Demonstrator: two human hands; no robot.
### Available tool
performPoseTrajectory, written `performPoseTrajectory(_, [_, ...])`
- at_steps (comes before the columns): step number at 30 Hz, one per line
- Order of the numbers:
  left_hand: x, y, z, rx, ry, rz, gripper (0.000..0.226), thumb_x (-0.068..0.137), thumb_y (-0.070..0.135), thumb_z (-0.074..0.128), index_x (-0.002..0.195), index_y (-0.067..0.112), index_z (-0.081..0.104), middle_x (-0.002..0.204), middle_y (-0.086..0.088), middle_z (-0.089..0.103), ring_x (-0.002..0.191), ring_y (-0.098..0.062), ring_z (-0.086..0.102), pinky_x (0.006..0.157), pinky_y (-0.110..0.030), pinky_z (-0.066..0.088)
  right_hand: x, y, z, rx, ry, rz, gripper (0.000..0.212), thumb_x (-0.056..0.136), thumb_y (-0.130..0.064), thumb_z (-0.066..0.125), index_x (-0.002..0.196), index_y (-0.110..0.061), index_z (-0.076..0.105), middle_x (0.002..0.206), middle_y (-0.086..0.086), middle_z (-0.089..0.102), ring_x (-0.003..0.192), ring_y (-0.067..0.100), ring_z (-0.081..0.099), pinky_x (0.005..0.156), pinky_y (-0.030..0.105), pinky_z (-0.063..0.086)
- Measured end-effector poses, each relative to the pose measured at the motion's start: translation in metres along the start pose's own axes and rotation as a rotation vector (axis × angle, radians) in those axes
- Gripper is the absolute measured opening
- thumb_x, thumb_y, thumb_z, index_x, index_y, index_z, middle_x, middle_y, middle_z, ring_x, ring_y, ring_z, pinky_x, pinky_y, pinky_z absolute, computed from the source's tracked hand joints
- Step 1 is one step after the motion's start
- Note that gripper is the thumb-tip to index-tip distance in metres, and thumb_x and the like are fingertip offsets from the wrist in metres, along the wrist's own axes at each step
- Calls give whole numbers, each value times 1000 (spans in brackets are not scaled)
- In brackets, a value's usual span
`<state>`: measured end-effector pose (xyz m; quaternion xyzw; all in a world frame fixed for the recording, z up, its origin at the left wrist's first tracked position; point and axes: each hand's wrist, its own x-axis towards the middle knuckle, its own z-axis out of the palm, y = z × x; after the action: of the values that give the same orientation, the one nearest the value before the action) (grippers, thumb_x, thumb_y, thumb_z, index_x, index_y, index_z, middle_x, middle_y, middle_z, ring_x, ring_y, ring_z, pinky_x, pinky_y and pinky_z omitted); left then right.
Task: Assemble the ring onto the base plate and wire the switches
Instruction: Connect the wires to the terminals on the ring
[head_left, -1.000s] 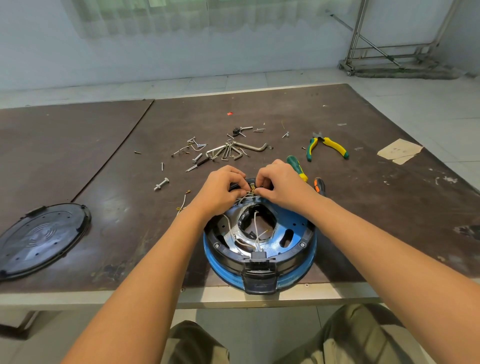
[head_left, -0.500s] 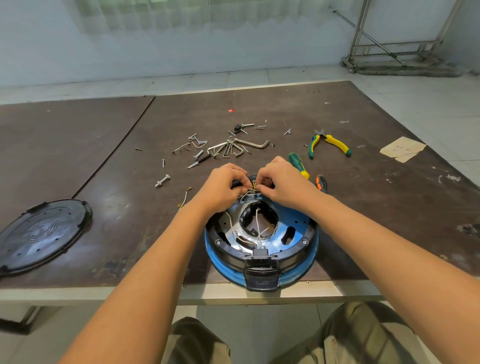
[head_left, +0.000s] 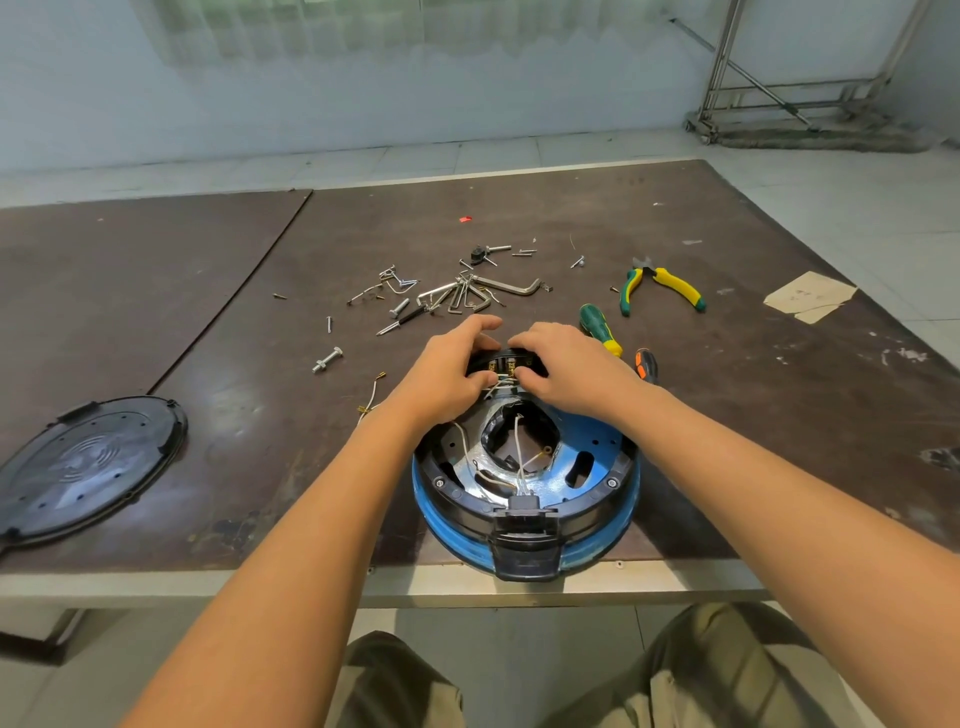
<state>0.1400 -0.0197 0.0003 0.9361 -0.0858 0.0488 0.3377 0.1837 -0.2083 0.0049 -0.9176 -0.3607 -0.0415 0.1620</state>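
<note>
Hands meet at the far rim of the black plastic ring (head_left: 582, 512), seated on the round blue base plate (head_left: 589, 439) at the near edge of the brown table (head_left: 727, 415) — left hand (head_left: 447, 374) and right hand (head_left: 566, 369) curl fingers around the black switch block (head_left: 506, 364), thin white wires (head_left: 517, 441) trailing beneath.

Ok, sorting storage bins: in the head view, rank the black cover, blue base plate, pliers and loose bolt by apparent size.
1. black cover and blue base plate: about alike; the base plate is nearer and partly hidden, so unranked.
2. pliers
3. loose bolt, smallest
</note>
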Motion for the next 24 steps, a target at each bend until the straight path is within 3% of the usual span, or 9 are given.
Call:
performPoseTrajectory(7, [1, -2, 2, 32, 5, 20, 57, 89, 11, 70, 140, 20, 46, 132, 2, 62, 124, -11, 55, 100, -19, 35, 2, 0, 0, 16, 1, 24, 38, 97, -32, 57, 133, -20, 57, 115, 2, 62, 104, 18, 59, 89, 40, 53])
performPoseTrajectory(11, [0, 0, 0, 44, 27, 44, 29, 87, 12, 71, 114, 23, 63, 115, 8, 63, 107, -9, 58, 93, -21, 42, 1, 0, -1, 22, -2, 26, 39, 96, -33, 57, 133, -21, 58, 115, 2, 62, 104, 19, 59, 90, 40, 53])
performPoseTrajectory(14, [1, 1, -1, 90, 7, 56, 16, 89, 10, 69, 100, 20, 74, 124, 4, 62, 107, -8, 56, 91, -15, 36, 0, -1, -2, 28, -1, 28, 42, 96, -34, 58, 136, -21, 57, 118, 3, 63, 106, 19, 60, 91, 41, 53])
performPoseTrajectory(18, [0, 2, -1, 98, 4, 61, 16, 89, 10, 69, 100, 20, 75, 128, 4, 60, 107, -6, 53, 93, -18, 36, 0, -1, -1, 21, -4, 32, 41, 97, -34, 57, 136, -20, 56, 119, 3, 63, 106, 20, 60, 91, 41, 53])
performPoseTrajectory(22, [-1, 1, 0, 55, 48, 39, 22, 88, 13, 70, 107, 22, 65, 111, 5, 66, 101, -9, 59, 90, -25, 46, 0, -1, -1, 26, -11, 36, 37, 98, -32, 56, 133, -21, 57, 116, 3, 62, 105, 21, 59, 89, 41, 52])
performPoseTrajectory(24, [-2, 1, 1, 19, 49, 49, 31, 87, 12, 71, 114, 22, 60, 108, 9, 64, 100, -7, 59, 89, -22, 44, 1, -1, -1, 21, -12, 36, 35, 98, -31, 57, 131, -21, 58, 114, 2, 62, 103, 20, 59, 88, 41, 52])
